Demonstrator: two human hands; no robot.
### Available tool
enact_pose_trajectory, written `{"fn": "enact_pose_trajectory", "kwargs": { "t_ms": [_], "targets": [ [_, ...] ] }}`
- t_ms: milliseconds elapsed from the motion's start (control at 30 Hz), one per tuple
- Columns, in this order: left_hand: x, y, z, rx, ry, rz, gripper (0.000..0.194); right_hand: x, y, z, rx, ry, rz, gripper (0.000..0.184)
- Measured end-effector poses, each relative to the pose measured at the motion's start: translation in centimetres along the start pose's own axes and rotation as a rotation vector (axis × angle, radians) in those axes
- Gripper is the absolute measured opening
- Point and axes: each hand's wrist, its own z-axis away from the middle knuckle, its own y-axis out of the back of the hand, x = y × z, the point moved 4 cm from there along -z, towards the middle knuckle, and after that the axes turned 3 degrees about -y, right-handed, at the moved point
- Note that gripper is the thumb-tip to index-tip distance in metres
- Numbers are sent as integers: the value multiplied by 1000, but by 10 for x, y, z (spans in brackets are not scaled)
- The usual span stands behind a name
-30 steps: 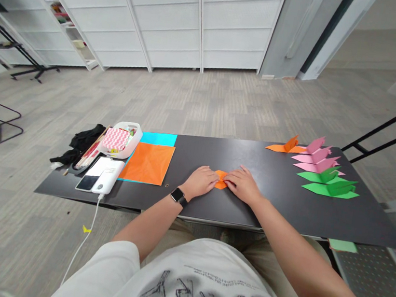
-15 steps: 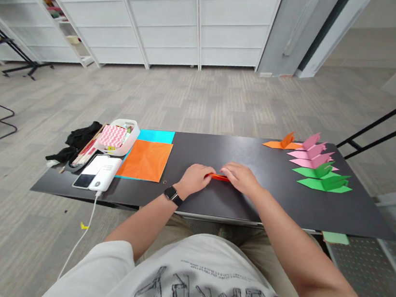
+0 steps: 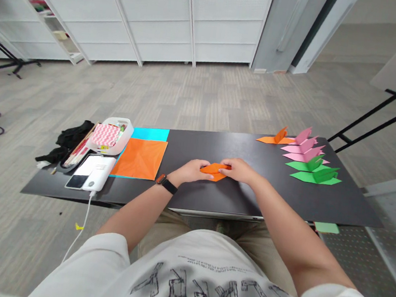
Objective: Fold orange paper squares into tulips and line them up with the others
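I see the left hand (image 3: pixel 194 171) and right hand (image 3: pixel 240 170) both pinching the folded paper (image 3: pixel 214 168), right of the sheet (image 3: pixel 140 159).

A long dark table (image 3: pixel 198 143) stands on streaky grey carpet (image 3: pixel 209 91). Across the floor beyond the table runs a bank of white panelled cabinets (image 3: pixel 160 17); open shelves (image 3: pixel 38 3) lie beyond the table's left end, a grey pillar (image 3: pixel 281 33) beyond its right half. Past its right end slants black metal framing (image 3: pixel 370 108), cut off, perhaps a stand. Soft light glazes the tabletop.
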Motion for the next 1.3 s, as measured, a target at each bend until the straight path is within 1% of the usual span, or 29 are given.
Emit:
{"fn": "enact_pose_trajectory", "kwargs": {
  "t_ms": [67, 133, 200, 300, 367, 433, 500, 533, 567, 633, 700, 733, 800, 867, 933, 1067, 1167, 1300],
  "targets": [
    [-4, 1, -3, 6, 10, -26, 31, 5, -5, -5, -5, 6, -23, 17],
    [-7, 3, -7, 18, 32, -108, 25, 8, -9, -11, -3, 27, -14, 21],
    [-8, 3, -12, 10, 50, -205, 21, 9, -12, -16, 22, 61, 41, 24],
    [-6, 3, -17, -3, 68, -304, 14, 9, -16, -24, 67, 88, 151, 20],
    [-3, 3, -18, 21, 76, -338, 13, 9, -18, -27, 67, 35, 231, 17],
    [1, 4, -14, 101, 75, -394, 19, 10, -20, -30, 63, -38, 304, 18],
    [7, 5, -7, 218, 21, -498, 28, 10, -21, -31, 66, -87, 348, 19],
    [11, 3, -3, 257, -39, -560, 27, 9, -22, -32, 71, -100, 359, 20],
    [14, 0, 1, 261, -111, -609, 23, 8, -22, -32, 81, -110, 368, 20],
    [15, -9, 9, 216, -245, -643, 16, 7, -23, -33, 117, -127, 392, 19],
    [13, -18, 16, 173, -330, -638, 15, 7, -23, -32, 179, -133, 414, 19],
    [10, -22, 18, 163, -350, -638, 15, 7, -23, -31, 215, -127, 418, 21],
    [4, -27, 20, 160, -358, -637, 17, 7, -23, -27, 285, -77, 408, 24],
    [-1, -28, 20, 170, -349, -625, 17, 6, -24, -19, 344, 19, 377, 18],
    [-4, -27, 19, 174, -343, -599, 17, 5, -26, -7, 376, 133, 341, 13],
    [-9, -23, 19, 208, -330, -550, 18, 8, -32, 19, 338, 286, 278, 16],
    [-12, -22, 20, 258, -322, -542, 16, 14, -36, 30, 369, 317, 252, 15],
    [-13, -24, 21, 294, -326, -546, 15, 20, -41, 30, 399, 299, 255, 12]
  ]
}}
